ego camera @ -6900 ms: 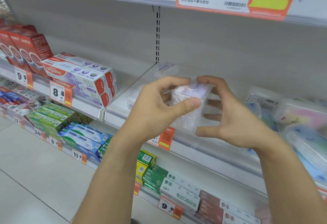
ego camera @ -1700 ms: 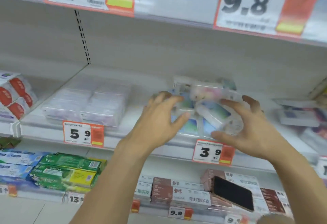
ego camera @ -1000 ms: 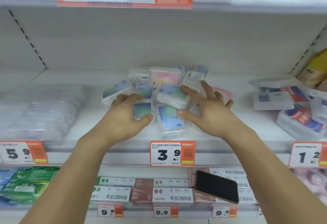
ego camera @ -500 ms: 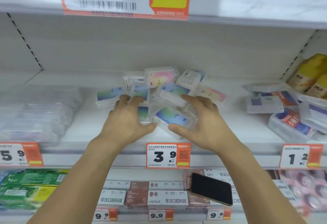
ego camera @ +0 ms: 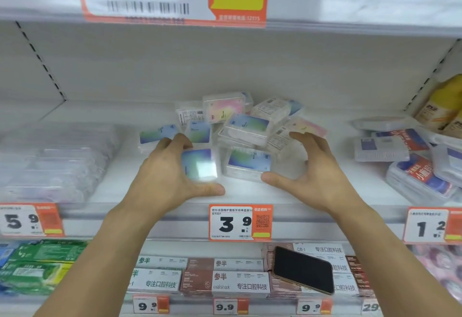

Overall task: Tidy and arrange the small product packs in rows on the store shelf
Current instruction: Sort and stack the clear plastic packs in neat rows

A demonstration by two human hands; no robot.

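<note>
small product packs [ego camera: 246,126] lie in a loose jumble on the white shelf [ego camera: 87,114], straight above the 3.9 price tag [ego camera: 240,222]. they are clear cases with blue-green or pink cards inside, some flat, some tilted against each other, their edges pointing different ways. the left hand [ego camera: 165,174] curls round one blue pack [ego camera: 200,165] above and to the left of the tag, thumb under its near edge, fingers over its far side. the right hand [ego camera: 312,174] is spread wide above and to the right of the tag, thumb tip touching the near corner of a second blue pack [ego camera: 247,164], fingers arched over the right side of the pile; whether they touch the cases i cannot tell. bare shelf runs as a narrow strip between the two front packs and the lip carrying the tag. more bare shelf lies left of the tag, up to a block of clear packs [ego camera: 57,161] above the 5.9 tag [ego camera: 30,220], and right of it, up to red-and-blue labelled cases [ego camera: 420,174] above the 1.2 tag [ego camera: 432,226]. below and to the right of the 3.9 tag a dark phone [ego camera: 303,269] lies on boxes.
</note>
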